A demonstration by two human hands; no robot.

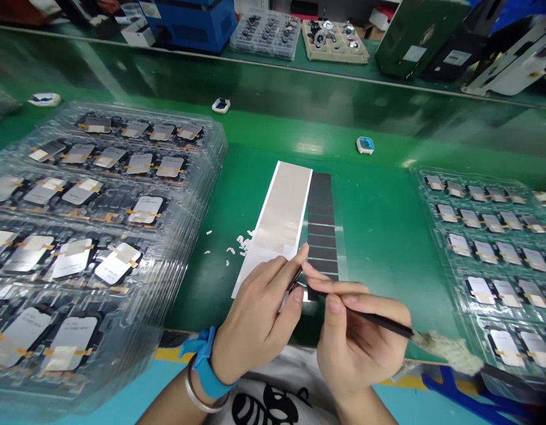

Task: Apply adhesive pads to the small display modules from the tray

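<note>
My left hand (266,313) wears a blue wrist strap (211,366) and pinches a small flat part with a dark edge (296,278), mostly hidden by the fingers. Held like a pen in my right hand (365,342) is a slim black tool (379,321) with pale wrapping further back along it; its tip meets the small part. Beneath my hands lie a white-bordered beige sheet (284,198) and, beside it, a strip of dark rectangular stickers (320,195). Scattered left of the sheet are several small white scraps (242,242).
Stacked clear trays (202,195) of small screen modules stand on the left, and another clear tray (458,271) of them on the right. Small white watch-like cases (365,145) sit at the back. A shelf above carries a blue machine (193,23) and parts trays (266,32).
</note>
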